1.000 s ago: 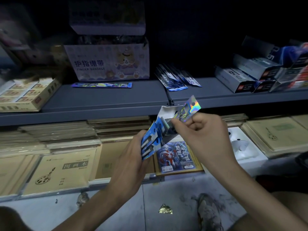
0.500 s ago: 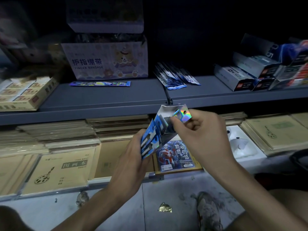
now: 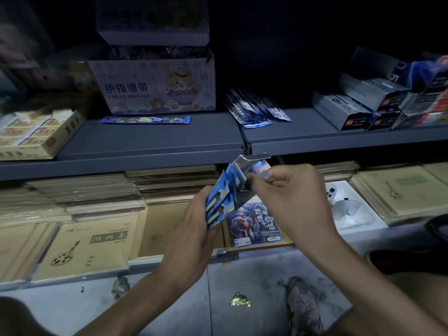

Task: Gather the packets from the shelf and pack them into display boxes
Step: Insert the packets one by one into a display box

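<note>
1. Presently, left grip (image 3: 191, 229) clasps the display box (image 3: 221, 200) (flap open), its long axis tilted up-right.
2. Right grip (image 3: 293, 192) pinches a holographic packet (image 3: 261, 169) at the box mouth.
3. Loose packets (image 3: 254, 109) lie above, on the shelf (image 3: 155, 139); right grip nearer.

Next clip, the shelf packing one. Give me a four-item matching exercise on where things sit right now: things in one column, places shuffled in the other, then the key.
Things
1. finger bandage box
2. gold wrapper
3. holographic packet
4. display box

Places
A. gripped in the left hand
B. lying on the floor
C. standing on the upper shelf
D. pinched by the right hand, at the open top of the box

Pairs: 1-C, 2-B, 3-D, 4-A
</note>
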`<state>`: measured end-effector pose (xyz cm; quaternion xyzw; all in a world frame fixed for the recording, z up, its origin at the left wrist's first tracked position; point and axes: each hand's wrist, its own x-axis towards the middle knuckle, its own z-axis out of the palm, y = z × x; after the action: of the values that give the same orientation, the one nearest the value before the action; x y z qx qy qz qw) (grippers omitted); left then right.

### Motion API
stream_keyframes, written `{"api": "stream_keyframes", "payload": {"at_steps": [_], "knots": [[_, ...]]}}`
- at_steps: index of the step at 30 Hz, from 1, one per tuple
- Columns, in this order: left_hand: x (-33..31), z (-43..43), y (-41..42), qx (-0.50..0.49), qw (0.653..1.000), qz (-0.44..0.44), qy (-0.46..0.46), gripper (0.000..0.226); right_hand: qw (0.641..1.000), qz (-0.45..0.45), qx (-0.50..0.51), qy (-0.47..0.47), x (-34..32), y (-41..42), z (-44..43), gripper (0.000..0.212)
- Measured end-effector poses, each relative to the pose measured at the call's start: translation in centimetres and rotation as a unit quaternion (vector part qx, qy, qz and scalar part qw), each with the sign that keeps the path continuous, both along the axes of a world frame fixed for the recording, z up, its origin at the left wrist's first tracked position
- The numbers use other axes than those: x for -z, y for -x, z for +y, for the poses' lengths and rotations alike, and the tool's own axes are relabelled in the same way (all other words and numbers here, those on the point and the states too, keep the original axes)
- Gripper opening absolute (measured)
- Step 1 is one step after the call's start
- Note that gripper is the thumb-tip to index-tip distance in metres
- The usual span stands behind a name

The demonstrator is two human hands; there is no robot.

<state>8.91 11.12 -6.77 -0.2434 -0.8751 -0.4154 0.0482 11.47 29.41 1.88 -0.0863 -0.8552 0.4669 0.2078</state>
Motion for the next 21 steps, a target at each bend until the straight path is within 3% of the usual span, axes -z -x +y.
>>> {"api": "stream_keyframes", "payload": {"at_steps": [4,14,21], "knots": [[0.1,-0.1,0.2,-0.014,1.000,0.001,0.006,0.064,0.998,-0.042,-0.052,-0.011,-0.6,-0.2,0.3,0.059],[0.6,0.0,0.3,-0.016,1.000,0.002,0.018,0.061,0.966,-0.197,-0.164,-0.027,-2.2,-0.8,0.4,0.016],[0.7,0.4,0.0,-0.021,0.999,-0.002,0.030,0.057,0.944,-0.276,-0.179,-0.016,-2.9,-0.3,0.6,0.018]]}}
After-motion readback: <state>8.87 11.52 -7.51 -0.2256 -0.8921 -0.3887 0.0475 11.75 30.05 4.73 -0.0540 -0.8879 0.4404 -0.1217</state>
